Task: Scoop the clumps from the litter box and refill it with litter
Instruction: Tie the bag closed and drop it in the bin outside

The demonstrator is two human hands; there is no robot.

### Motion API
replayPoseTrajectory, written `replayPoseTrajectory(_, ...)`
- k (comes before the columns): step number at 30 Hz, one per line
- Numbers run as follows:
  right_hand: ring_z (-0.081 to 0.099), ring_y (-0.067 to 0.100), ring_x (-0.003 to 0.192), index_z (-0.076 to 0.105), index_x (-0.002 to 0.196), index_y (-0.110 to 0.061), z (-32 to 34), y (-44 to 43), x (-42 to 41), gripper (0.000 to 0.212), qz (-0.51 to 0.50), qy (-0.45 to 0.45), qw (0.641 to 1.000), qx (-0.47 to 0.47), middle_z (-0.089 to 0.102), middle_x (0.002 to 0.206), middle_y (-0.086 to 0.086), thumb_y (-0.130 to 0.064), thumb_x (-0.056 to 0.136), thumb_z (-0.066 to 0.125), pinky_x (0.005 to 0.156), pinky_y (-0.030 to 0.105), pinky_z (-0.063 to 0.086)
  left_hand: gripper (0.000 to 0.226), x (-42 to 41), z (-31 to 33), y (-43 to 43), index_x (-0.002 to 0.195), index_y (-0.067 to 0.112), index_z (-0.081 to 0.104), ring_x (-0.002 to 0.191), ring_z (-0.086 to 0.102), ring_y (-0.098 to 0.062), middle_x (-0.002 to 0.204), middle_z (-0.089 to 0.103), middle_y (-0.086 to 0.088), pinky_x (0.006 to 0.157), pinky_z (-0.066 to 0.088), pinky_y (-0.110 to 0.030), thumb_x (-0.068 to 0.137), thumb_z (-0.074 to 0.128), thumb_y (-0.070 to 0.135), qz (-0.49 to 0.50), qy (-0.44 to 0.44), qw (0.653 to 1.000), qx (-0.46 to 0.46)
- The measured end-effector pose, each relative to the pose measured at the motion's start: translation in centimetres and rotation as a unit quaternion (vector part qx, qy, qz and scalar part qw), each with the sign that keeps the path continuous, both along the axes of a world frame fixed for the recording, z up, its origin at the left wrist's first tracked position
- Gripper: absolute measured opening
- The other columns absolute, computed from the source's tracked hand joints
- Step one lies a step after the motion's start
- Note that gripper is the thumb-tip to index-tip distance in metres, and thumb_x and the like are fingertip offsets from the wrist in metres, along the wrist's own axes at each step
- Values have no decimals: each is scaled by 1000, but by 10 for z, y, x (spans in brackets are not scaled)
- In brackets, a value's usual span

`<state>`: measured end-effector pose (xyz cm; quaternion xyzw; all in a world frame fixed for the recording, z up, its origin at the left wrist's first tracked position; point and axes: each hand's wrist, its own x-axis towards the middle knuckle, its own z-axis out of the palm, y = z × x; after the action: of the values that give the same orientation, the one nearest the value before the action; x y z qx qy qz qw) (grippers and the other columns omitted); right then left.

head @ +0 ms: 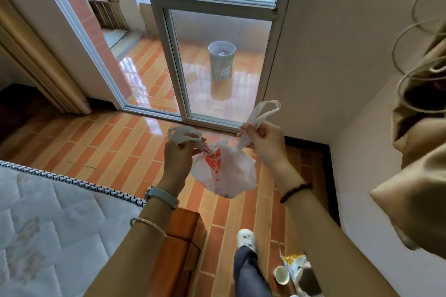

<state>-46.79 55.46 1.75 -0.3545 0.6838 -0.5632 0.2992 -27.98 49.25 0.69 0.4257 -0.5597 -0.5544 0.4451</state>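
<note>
A white plastic bag (229, 171) with red print hangs in the air between my hands, bulging at the bottom. My left hand (179, 154) grips the bag's left handle loop (184, 134). My right hand (264, 142) pinches the right handle loop (263, 111), which sticks up above my fingers. The two handles are pulled apart above the bag's mouth. No litter box or scoop shows in this view.
A metal bucket (221, 60) stands behind the glass sliding door (217, 79). A mattress (48, 224) and wooden bed corner (183, 243) lie lower left. My shoe (246, 240), a paper cup (282, 275) and a yellow-white bag (298, 270) are on the tiled floor.
</note>
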Motion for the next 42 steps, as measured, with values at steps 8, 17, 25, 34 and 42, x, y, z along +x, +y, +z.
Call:
replayPoseTrajectory(8,73,26,78,72,79,-17,6,-146,-61,12,99,-10,995,20,74,78,8,-27,86,71,73,51,59,20,-54,-5,-113,76,14,65,90,65,-29,92,63,-19,71,58,-35,82,56,-2,112,8,994,-6)
replayPoseTrajectory(17,72,29,83,71,81,-17,7,-301,-61,12,198,-5,980,12,73,84,12,-24,90,67,71,48,61,29,-52,-7,-229,66,9,65,92,66,-30,89,66,-13,73,59,-37,90,56,-6,199,-8,980,-9)
replayPoseTrajectory(25,72,27,76,70,73,-23,4,-458,-8,18,271,8,963,8,73,78,6,-22,91,66,70,55,58,31,-8,-2,-355,60,6,64,87,67,-22,95,65,-19,70,59,-34,83,54,-13,295,15,955,-8)
replayPoseTrajectory(34,72,30,75,72,71,-30,11,-612,58,22,330,12,944,-10,74,79,10,-21,90,65,67,55,59,28,51,20,-480,63,-3,66,81,67,-18,74,68,3,65,56,-24,85,53,-13,360,-12,933,-13)
replayPoseTrajectory(42,73,29,75,71,81,-16,14,-752,106,13,375,-13,927,-14,73,77,11,-14,91,64,71,55,58,29,81,36,-599,65,-11,69,80,60,13,66,65,13,65,51,-13,85,49,-16,387,-48,920,-38)
